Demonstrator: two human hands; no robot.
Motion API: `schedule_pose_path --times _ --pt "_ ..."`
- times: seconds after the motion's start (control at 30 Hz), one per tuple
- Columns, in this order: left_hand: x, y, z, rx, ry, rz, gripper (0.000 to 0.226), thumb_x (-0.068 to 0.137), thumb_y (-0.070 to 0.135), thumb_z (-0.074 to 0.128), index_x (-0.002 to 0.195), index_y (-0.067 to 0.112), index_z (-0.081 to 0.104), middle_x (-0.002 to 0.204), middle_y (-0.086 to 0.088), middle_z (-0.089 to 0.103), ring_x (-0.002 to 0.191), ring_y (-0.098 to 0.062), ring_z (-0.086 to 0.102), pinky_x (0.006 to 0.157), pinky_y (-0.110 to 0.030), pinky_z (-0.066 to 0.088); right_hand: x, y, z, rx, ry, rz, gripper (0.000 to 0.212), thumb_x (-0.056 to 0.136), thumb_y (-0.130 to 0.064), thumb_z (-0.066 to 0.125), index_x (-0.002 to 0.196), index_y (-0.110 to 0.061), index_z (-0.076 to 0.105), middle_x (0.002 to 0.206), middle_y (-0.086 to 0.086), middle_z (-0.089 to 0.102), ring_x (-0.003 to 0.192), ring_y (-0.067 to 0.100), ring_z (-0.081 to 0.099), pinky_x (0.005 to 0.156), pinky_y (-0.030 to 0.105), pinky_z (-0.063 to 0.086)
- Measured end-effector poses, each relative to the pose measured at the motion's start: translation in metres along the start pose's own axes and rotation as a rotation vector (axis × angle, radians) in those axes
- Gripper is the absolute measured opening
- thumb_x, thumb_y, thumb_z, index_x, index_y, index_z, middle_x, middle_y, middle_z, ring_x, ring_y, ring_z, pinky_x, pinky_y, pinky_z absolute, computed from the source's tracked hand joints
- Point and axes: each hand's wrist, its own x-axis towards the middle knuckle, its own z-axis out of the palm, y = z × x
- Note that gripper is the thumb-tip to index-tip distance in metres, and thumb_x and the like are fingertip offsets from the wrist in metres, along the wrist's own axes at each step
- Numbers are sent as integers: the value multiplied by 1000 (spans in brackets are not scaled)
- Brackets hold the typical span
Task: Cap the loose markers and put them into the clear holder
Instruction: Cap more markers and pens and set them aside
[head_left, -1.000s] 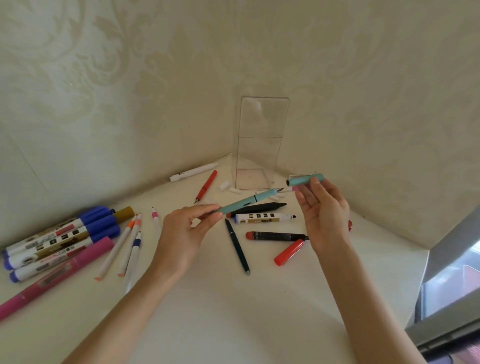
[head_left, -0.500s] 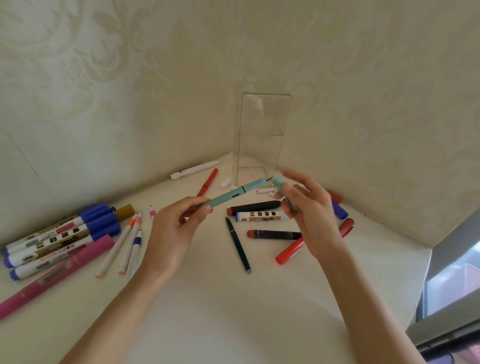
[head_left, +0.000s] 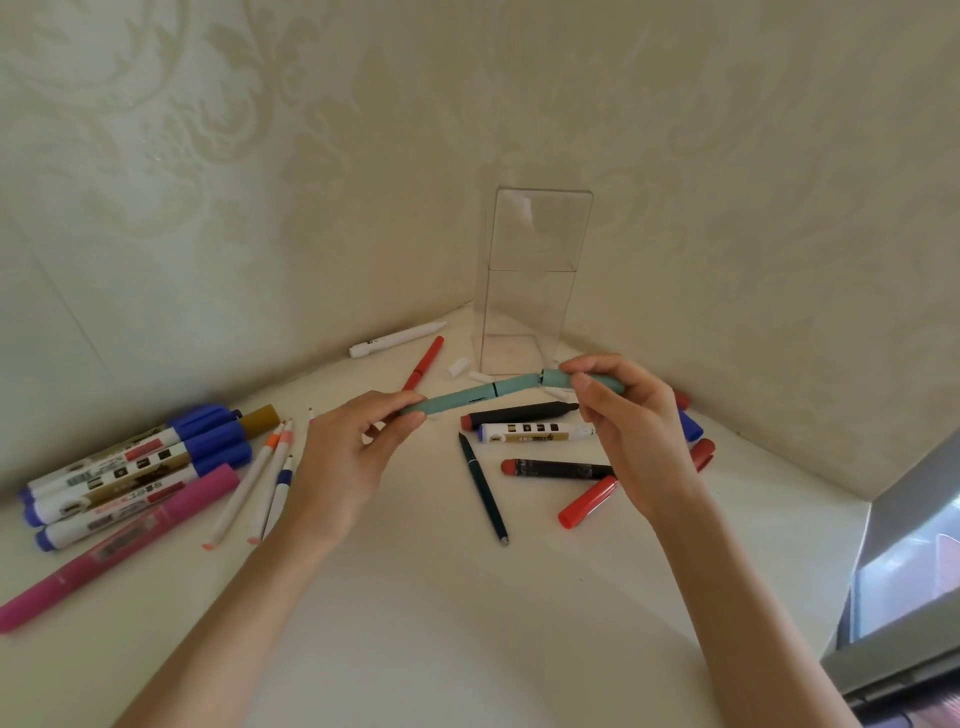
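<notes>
My left hand (head_left: 343, 457) pinches the rear end of a teal pen (head_left: 467, 397). My right hand (head_left: 631, 421) holds the teal cap (head_left: 558, 378), which now sits over the pen's tip. Both hover above the white table (head_left: 415, 613). Behind them the tall clear holder (head_left: 530, 291) stands in the wall corner with nothing inside. Below the pen lie an uncapped black marker (head_left: 519, 413), a white marker (head_left: 535, 431), another black marker with a red end (head_left: 556, 468) and a loose red cap (head_left: 587, 501).
Blue-capped markers (head_left: 135, 467) and a pink marker (head_left: 119, 545) lie at the left, with thin white pens (head_left: 260, 483) beside them. A dark green pen (head_left: 483, 488), a red pen (head_left: 423, 364), a white pen (head_left: 397, 339) and small white caps (head_left: 456, 366) lie nearby. A grey ledge (head_left: 898, 571) borders the right.
My right hand has brought the teal cap from off to the right down onto the pen's tip. My left hand has kept holding the pen's rear end.
</notes>
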Motion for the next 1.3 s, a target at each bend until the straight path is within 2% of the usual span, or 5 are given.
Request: schedule_pose_path --times 0.43,0.73,0.93,1.13,1.3 --pt "-9 11 8 10 -338 90 20 86 35 45 102 33 57 76 8 58 77 -9 51 66 -17 40 -9 6 24 112 74 -44 24 85 -8 62 106 -16 57 75 -2 68 68 13 61 67 22 52" --pt "-15 15 -7 12 -276 132 14 92 19 51 83 20 60 70 -2 54 68 -16 49 62 -24 39 -17 5 49 92 96 -88 31 89 -9 57 118 -17 49 75 2 70 64 12 64 67 22 54" --pt "-24 -1 -68 194 80 -3 24 90 14 53 110 11 66 86 -1 68 78 -9 61 69 -6 39 -22 12 65 -286 -109 81 50 97 -33 43 144 -32 25 103 -11 66 84 -1 65 82 27 51" --pt "-54 -52 -137 572 358 -287 22 89 5 55 107 1 67 105 -24 68 95 -39 62 75 -37 43 -30 9 55 -361 9 56 40 96 -18 45 134 -28 38 101 -5 63 95 11 62 65 21 56" --pt "-63 -60 -140 789 325 -462 22 89 15 55 105 8 67 101 -26 65 93 -45 58 75 -44 44 -36 9 50 -425 33 89 29 97 -18 44 124 -28 45 102 -8 62 71 -9 64 62 10 47"
